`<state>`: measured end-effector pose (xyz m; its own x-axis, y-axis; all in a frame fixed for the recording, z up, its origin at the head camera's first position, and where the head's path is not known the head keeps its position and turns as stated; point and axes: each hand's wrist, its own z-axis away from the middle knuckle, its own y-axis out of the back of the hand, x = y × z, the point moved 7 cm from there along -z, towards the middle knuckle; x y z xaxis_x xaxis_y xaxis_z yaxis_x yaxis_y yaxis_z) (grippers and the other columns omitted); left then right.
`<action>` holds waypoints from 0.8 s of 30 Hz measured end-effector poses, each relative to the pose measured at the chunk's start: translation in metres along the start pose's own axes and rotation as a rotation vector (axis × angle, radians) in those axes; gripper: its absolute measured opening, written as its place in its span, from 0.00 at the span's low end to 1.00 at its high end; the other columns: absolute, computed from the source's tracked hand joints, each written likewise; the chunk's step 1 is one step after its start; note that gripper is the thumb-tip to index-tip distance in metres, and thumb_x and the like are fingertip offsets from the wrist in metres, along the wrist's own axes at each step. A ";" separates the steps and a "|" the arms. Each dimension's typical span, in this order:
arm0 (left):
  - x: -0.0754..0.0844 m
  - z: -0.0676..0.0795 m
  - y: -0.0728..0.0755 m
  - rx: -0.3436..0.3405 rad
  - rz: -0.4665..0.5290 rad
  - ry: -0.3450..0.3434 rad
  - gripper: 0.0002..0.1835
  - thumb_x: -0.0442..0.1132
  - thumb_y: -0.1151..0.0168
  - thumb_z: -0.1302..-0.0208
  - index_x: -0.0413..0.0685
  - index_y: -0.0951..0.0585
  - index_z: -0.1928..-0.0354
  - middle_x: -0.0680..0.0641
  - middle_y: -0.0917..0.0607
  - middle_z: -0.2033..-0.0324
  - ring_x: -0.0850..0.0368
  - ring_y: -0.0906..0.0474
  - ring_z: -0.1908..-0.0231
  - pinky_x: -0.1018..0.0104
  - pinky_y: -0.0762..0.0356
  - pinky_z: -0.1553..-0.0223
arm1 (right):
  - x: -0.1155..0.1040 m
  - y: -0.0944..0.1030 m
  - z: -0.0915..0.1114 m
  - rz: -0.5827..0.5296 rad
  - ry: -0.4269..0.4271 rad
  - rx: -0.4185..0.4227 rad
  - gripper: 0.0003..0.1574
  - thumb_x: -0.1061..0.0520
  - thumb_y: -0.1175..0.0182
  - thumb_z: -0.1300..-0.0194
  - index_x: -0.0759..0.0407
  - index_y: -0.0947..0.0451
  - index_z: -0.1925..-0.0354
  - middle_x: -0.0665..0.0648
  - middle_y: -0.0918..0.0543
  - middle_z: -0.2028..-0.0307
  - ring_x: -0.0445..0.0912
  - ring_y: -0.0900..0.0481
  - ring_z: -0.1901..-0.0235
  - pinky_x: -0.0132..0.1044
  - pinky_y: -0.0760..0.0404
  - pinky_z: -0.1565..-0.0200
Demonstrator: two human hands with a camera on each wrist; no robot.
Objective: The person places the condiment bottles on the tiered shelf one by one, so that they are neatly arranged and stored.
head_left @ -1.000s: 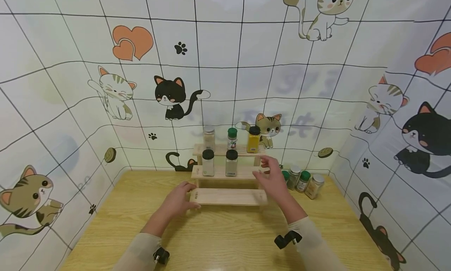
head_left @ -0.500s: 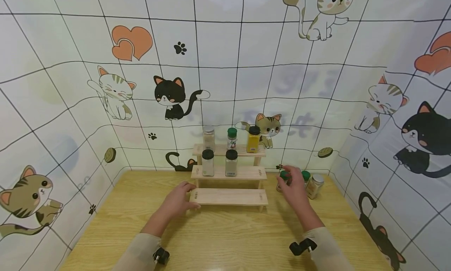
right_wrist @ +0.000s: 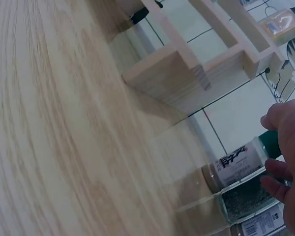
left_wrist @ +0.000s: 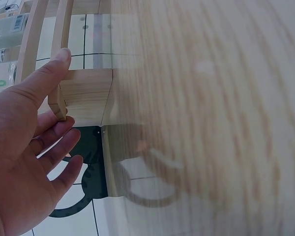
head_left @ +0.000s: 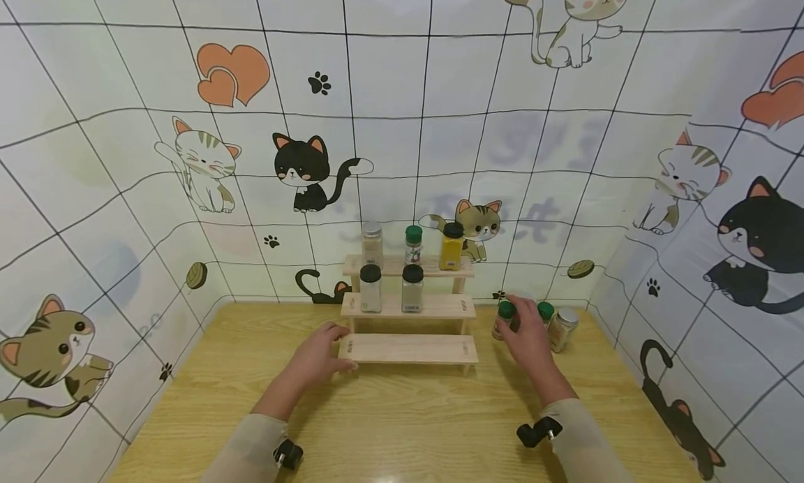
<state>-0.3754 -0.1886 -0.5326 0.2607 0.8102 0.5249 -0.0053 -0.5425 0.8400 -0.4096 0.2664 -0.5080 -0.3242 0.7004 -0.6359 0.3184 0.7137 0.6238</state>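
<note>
A three-step wooden rack stands against the wall. My left hand grips the left end of its lowest step, thumb on the upper edge and fingers at the underside in the left wrist view. To the rack's right, my right hand has its thumb and fingers on either side of a green-capped spice jar, which stands upright on the table. A jar with dark contents stands right beside it, partly behind my fingers. Another green-capped jar and a silver-lidded jar are further right.
The top step bears a silver-lidded jar, a green-capped jar and a yellow jar with a black cap. Two black-lidded jars stand on the middle step. Cat-patterned walls enclose the wood-grain table.
My right hand has moved right, away from the rack's right end, to the jars on the table. My left hand has stayed on the lowest step.
</note>
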 end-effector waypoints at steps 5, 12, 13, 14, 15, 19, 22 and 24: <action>0.000 -0.001 -0.001 0.001 -0.005 0.001 0.40 0.52 0.11 0.44 0.44 0.16 0.32 0.46 0.17 0.40 0.42 0.17 0.39 0.41 0.17 0.38 | 0.011 -0.008 0.000 0.008 0.039 -0.008 0.34 0.62 0.30 0.22 0.63 0.27 0.24 0.67 0.30 0.31 0.65 0.19 0.48 0.62 0.18 0.49; 0.000 -0.001 0.000 0.004 -0.006 0.001 0.40 0.52 0.11 0.43 0.44 0.16 0.32 0.45 0.17 0.40 0.42 0.17 0.39 0.41 0.17 0.38 | 0.015 -0.012 0.001 -0.024 0.111 0.041 0.34 0.68 0.28 0.28 0.65 0.25 0.28 0.70 0.29 0.33 0.66 0.18 0.51 0.62 0.17 0.51; 0.000 -0.002 0.000 0.006 -0.005 0.001 0.40 0.52 0.11 0.43 0.44 0.16 0.32 0.45 0.17 0.40 0.42 0.17 0.39 0.41 0.17 0.38 | 0.016 -0.013 0.000 -0.023 0.115 0.049 0.35 0.69 0.27 0.29 0.65 0.25 0.28 0.71 0.28 0.33 0.66 0.18 0.51 0.62 0.17 0.50; 0.000 -0.002 0.000 0.007 -0.005 0.002 0.40 0.51 0.11 0.43 0.44 0.16 0.32 0.45 0.17 0.40 0.42 0.17 0.39 0.41 0.17 0.38 | 0.017 -0.014 0.000 -0.022 0.117 0.056 0.35 0.69 0.26 0.30 0.65 0.25 0.29 0.71 0.28 0.34 0.67 0.18 0.50 0.63 0.17 0.50; 0.000 -0.002 0.000 0.005 -0.005 0.004 0.40 0.51 0.11 0.43 0.44 0.16 0.32 0.45 0.17 0.40 0.42 0.17 0.39 0.41 0.17 0.38 | 0.019 -0.015 0.000 -0.023 0.113 0.058 0.36 0.70 0.26 0.31 0.64 0.25 0.29 0.71 0.27 0.34 0.68 0.19 0.50 0.63 0.18 0.50; 0.000 -0.001 0.000 0.003 0.001 -0.001 0.40 0.51 0.11 0.43 0.44 0.16 0.32 0.45 0.17 0.40 0.42 0.16 0.40 0.41 0.16 0.39 | 0.023 -0.020 0.000 -0.028 0.067 0.042 0.39 0.71 0.25 0.33 0.65 0.27 0.29 0.73 0.26 0.35 0.71 0.21 0.43 0.67 0.20 0.44; 0.000 -0.001 0.001 0.002 0.001 -0.006 0.40 0.51 0.11 0.43 0.43 0.17 0.32 0.45 0.17 0.40 0.42 0.16 0.40 0.41 0.16 0.39 | 0.025 -0.024 0.001 -0.055 0.020 0.007 0.40 0.72 0.27 0.32 0.66 0.30 0.27 0.74 0.27 0.34 0.72 0.25 0.36 0.71 0.23 0.38; 0.000 -0.001 0.001 0.003 0.000 -0.006 0.40 0.51 0.11 0.43 0.43 0.16 0.32 0.45 0.17 0.40 0.42 0.16 0.40 0.41 0.16 0.39 | 0.026 -0.026 0.002 -0.080 -0.003 -0.008 0.40 0.72 0.28 0.30 0.66 0.32 0.26 0.75 0.30 0.32 0.72 0.27 0.33 0.71 0.25 0.36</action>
<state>-0.3762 -0.1889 -0.5321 0.2664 0.8087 0.5244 -0.0025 -0.5435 0.8394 -0.4247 0.2658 -0.5410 -0.3455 0.6410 -0.6854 0.2842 0.7675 0.5746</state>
